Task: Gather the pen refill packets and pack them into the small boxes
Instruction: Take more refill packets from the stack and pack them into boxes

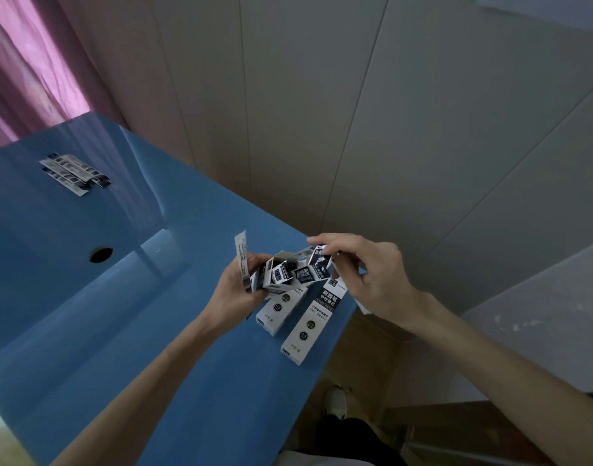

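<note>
The curled fingers of the left hand [236, 290] are gripping a small dark-and-white cardboard box [281, 275] with its end flaps open, together with a narrow white printed refill packet [241, 260] that is sticking up past the thumb. The right hand [365, 274] is pinching the box's open end flap [318, 260] between thumb and forefinger, the other fingers loosely bent. Just below the hands, two long white-and-dark cardboard boxes [303, 326] are lying side by side on the blue table [187, 364], near its right edge; each is showing Chinese lettering and a round "0.5" mark, the smaller print being too fine to read. Well apart, at the table's far left, a loose pile of white printed refill packets [74, 174] is lying flat. A round dark hole [101, 254] is showing in the tabletop between the pile and the hands. Grey panelled walls [355, 129] are rising behind the table, and a pink curtain [29, 68] is hanging at the upper left.
</note>
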Demonstrator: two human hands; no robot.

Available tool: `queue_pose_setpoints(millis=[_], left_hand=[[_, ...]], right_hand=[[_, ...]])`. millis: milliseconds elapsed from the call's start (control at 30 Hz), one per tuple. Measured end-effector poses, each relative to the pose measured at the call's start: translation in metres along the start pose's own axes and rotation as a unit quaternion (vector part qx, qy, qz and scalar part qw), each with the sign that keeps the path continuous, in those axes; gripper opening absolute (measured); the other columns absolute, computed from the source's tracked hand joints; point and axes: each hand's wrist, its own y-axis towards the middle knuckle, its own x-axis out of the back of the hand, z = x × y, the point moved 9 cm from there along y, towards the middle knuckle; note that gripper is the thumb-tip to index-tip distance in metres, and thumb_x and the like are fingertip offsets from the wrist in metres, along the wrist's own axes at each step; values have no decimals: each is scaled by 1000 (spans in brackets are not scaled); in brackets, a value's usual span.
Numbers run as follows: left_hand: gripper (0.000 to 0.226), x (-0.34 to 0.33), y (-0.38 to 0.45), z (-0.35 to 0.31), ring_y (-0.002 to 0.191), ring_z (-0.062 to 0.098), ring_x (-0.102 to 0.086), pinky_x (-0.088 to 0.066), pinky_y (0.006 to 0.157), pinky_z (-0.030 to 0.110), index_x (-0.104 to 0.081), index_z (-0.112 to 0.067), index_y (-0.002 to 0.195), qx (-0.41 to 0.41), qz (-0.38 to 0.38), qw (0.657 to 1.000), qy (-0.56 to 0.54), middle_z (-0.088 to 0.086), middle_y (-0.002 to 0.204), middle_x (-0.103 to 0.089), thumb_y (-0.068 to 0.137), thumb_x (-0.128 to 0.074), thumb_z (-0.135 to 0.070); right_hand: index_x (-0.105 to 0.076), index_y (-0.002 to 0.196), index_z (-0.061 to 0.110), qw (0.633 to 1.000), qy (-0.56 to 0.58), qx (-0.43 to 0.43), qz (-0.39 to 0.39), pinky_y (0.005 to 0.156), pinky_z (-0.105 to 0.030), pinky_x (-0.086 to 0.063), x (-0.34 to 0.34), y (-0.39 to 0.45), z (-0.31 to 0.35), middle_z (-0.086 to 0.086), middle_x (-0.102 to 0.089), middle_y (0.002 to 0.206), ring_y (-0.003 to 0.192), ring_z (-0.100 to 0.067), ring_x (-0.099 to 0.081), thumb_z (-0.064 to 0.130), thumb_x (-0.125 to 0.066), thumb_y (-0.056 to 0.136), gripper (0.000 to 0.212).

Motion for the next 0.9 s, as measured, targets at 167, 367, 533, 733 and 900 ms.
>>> queue_pose_setpoints(millis=[167,367,533,733,900], left_hand=[[51,-3,-1,-1,96,16,-67,-55,81,28,-71,-21,117,-6,-5,1000,11,-13,97,-64,79,-75,14],[53,4,0,2,91,18,-65,-54,79,32,-72,-26,116,-3,-21,1000,20,-12,92,-59,78,-77,10],[49,-3,1,-3,95,11,-67,-52,78,22,-70,-14,114,-1,-14,1000,26,-15,96,-67,76,-72,18],[51,-9,1,-10,97,8,-67,-49,77,14,-68,-9,118,-13,-16,999,31,-20,102,-69,77,-67,21],[54,-11,2,-10,98,14,-68,-50,78,17,-69,-16,117,-18,-15,999,47,-15,100,-69,76,-70,18]], right_hand=[[-57,111,13,999,-24,35,-21,58,-32,-60,-4,-9,12,-3,-70,128,87,-20,-77,9,-51,107,9],[-56,113,17,999,-26,-31,36,62,-21,-58,-10,-19,-5,3,-70,128,90,11,-65,6,-55,101,16],[-55,133,22,993,-57,-86,58,67,-35,-63,-17,-10,-16,1,-76,115,90,-14,-76,26,-52,107,26],[-48,144,28,963,-100,-209,140,83,-40,-59,-34,-6,-44,5,-75,111,89,-8,-71,6,-65,95,56],[-68,127,32,954,-113,-204,191,90,-41,-55,-43,-9,-49,18,-63,123,106,-9,-64,-2,-61,90,50]])
